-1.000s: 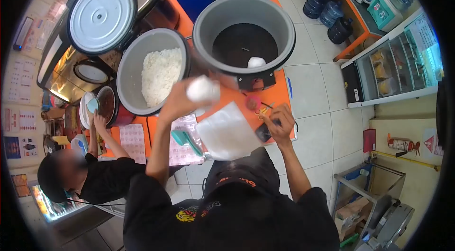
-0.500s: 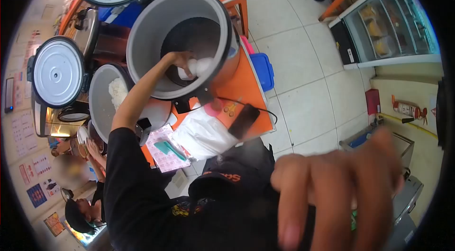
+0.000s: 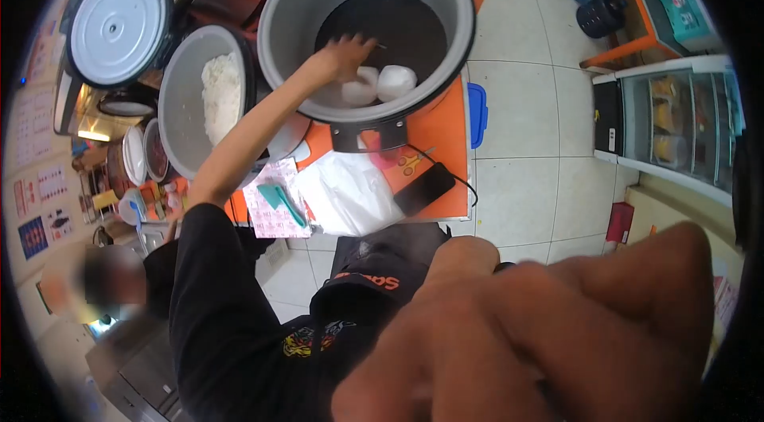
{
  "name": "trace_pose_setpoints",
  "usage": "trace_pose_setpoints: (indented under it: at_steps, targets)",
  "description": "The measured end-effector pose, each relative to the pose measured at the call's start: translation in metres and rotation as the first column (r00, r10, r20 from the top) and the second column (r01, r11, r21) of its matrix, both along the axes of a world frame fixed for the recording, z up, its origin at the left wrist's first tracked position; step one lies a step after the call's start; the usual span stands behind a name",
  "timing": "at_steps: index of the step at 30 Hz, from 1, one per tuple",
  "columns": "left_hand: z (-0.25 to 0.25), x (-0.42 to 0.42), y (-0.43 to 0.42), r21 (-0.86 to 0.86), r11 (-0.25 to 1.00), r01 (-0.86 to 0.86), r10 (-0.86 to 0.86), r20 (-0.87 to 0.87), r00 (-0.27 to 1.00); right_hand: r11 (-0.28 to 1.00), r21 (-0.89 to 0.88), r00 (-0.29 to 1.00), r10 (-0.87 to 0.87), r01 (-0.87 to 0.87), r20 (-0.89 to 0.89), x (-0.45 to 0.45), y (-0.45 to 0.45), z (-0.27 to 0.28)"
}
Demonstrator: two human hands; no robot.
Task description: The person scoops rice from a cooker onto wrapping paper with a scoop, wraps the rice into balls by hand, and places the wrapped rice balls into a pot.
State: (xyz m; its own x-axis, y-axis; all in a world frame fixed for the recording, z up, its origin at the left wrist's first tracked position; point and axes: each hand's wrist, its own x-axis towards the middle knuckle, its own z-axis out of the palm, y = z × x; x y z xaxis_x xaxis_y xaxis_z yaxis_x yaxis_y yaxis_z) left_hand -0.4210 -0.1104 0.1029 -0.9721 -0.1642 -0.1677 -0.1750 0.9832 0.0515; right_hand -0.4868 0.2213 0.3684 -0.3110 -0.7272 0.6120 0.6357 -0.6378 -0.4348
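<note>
- Firstly, at far left: a round lid (image 3: pixel 113 24), raised; a co-worker (image 3: pixel 161 269) is below it, near the lower left edge.
- Rice pot (image 3: pixel 180 103): uncovered, with white rice (image 3: pixel 222 95) inside, passing partly behind the left forearm.
- Printed paper (image 3: pixel 263 222): flat on the orange table (image 3: pixel 446 208), a teal scraper (image 3: pixel 282 204) on top.
- Bags (image 3: pixel 344 197): white plastic, lying beside the paper.
- Left hand (image 3: pixel 348 57): inside the large pot (image 3: pixel 278 48), fingers spread, grip released; contact with the bundle just below cannot be determined.
- Two white bundles (image 3: pixel 396 84): side by side on the large pot's dark bottom, near its front wall.
- Scissors (image 3: pixel 411 163) and phone (image 3: pixel 426 189): on the table, right of the bags.
- Right hand (image 3: pixel 541 334): close to the camera, fingers bent; whether it grasps anything cannot be told.
- Fridge (image 3: pixel 668 123): far right, glass-fronted, contents yellowish.
</note>
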Motion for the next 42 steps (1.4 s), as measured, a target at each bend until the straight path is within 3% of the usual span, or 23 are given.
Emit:
trace_pose_setpoints:
  at_steps: [1, 3, 5, 8, 9, 10, 11, 14, 16, 20, 22, 24, 26, 28, 30, 31, 32, 34, 35, 36, 37, 39, 42]
  targets:
    - [0.053, -0.003, 0.007, -0.075, 0.994, 0.085, -0.101, -0.232, 0.967, 1.0, 0.009, 1.0, 0.021, -0.021, 0.001, 0.005, -0.004, -0.003]
    - [0.17, 0.024, 0.05, 0.434, 0.884, -0.172, 0.306, -0.261, 0.915, 0.997, 0.019, 0.997, 0.071, -0.071, 0.005, 0.018, -0.012, -0.006]
    - [0.2, 0.096, 0.096, 0.714, 0.685, -0.146, 0.596, -0.433, 0.676, 0.993, 0.029, 0.993, 0.118, -0.118, 0.001, 0.036, -0.022, -0.006]
    - [0.11, 0.211, 0.152, 0.579, 0.804, 0.133, 0.567, -0.815, 0.119, 0.988, 0.041, 0.988, 0.15, -0.149, -0.028, 0.067, -0.038, -0.001]
    - [0.068, 0.245, 0.172, 0.779, 0.626, 0.031, 0.78, -0.626, 0.0, 0.988, 0.038, 0.988, 0.151, -0.149, -0.041, 0.08, -0.045, 0.002]
    - [0.016, 0.288, 0.187, 0.905, 0.358, -0.232, 0.917, -0.387, -0.097, 0.989, 0.032, 0.988, 0.147, -0.145, -0.055, 0.093, -0.053, 0.006]
    - [-0.033, 0.326, 0.198, 0.882, 0.059, -0.468, 0.951, -0.193, -0.244, 0.989, 0.025, 0.986, 0.147, -0.146, -0.078, 0.106, -0.06, 0.011]
    - [-0.205, 0.439, 0.233, 0.476, -0.017, -0.879, 0.962, -0.231, -0.144, 0.987, 0.024, 0.979, 0.16, -0.158, -0.13, 0.151, -0.082, 0.029]
    - [-0.202, 0.437, 0.227, 0.486, -0.047, -0.873, 0.998, -0.02, -0.064, 0.986, 0.031, 0.973, 0.165, -0.162, -0.164, 0.182, -0.095, 0.037]
    - [-0.153, 0.427, 0.186, 0.371, -0.133, -0.919, 0.914, 0.404, 0.031, 0.986, 0.014, 0.961, 0.164, -0.165, -0.223, 0.234, -0.115, 0.054]
    - [-0.162, 0.439, 0.183, 0.524, -0.018, -0.852, 0.965, 0.234, 0.123, 0.987, 0.006, 0.956, 0.157, -0.161, -0.249, 0.252, -0.124, 0.066]
    - [-0.13, 0.442, 0.177, 0.707, -0.277, -0.65, 0.906, 0.417, 0.067, 0.993, -0.002, 0.951, 0.111, -0.116, -0.287, 0.263, -0.137, 0.073]
    - [-0.141, 0.469, 0.192, 0.789, -0.18, -0.588, 0.965, 0.257, 0.048, 0.998, 0.059, 0.928, 0.027, -0.006, -0.37, 0.271, -0.155, 0.067]
    - [-0.159, 0.508, 0.209, 0.852, -0.07, -0.518, 0.997, 0.071, -0.018, 0.948, 0.276, 0.823, 0.026, 0.161, -0.568, 0.287, -0.174, 0.034]
    - [-0.12, 0.504, 0.207, 0.865, 0.078, -0.496, 0.976, -0.166, -0.137, 0.785, 0.52, 0.623, 0.229, 0.336, -0.748, 0.32, -0.173, -0.046]
    - [-0.049, 0.487, 0.205, 0.931, -0.031, -0.363, 0.956, -0.079, -0.283, 0.7, 0.572, 0.526, 0.323, 0.426, -0.787, 0.342, -0.167, -0.099]
    - [-0.018, 0.483, 0.199, 0.914, 0.015, -0.406, 0.954, -0.135, -0.268, 0.738, 0.463, 0.43, 0.257, 0.491, -0.866, 0.362, -0.161, -0.141]
    - [0.018, 0.472, 0.189, 0.871, 0.108, -0.48, 0.986, -0.155, -0.06, 0.775, 0.225, 0.245, 0.093, 0.591, -0.965, 0.391, -0.151, -0.19]
    - [0.029, 0.462, 0.181, 0.844, 0.162, -0.511, 0.986, -0.159, 0.05, 0.718, 0.427, 0.384, 0.237, 0.549, -0.893, 0.394, -0.156, -0.184]
    - [0.038, 0.443, 0.173, 0.893, 0.065, -0.446, 0.993, -0.1, -0.056, 0.632, 0.609, 0.507, 0.367, 0.479, -0.78, 0.394, -0.167, -0.173]
    - [0.057, 0.432, 0.162, 0.839, 0.217, -0.5, 0.974, -0.223, 0.047, 0.518, 0.763, 0.608, 0.478, 0.387, -0.633, 0.393, -0.179, -0.166]
    - [0.078, 0.415, 0.144, 0.846, 0.386, -0.368, 0.922, -0.344, 0.176, 0.733, 0.475, 0.599, 0.115, 0.487, -0.792, 0.373, -0.202, -0.168]
    - [0.084, 0.407, 0.118, 0.788, 0.42, -0.451, 0.907, -0.383, 0.175, 0.616, 0.036, 0.146, -0.129, 0.787, -0.981, 0.317, -0.27, -0.147]
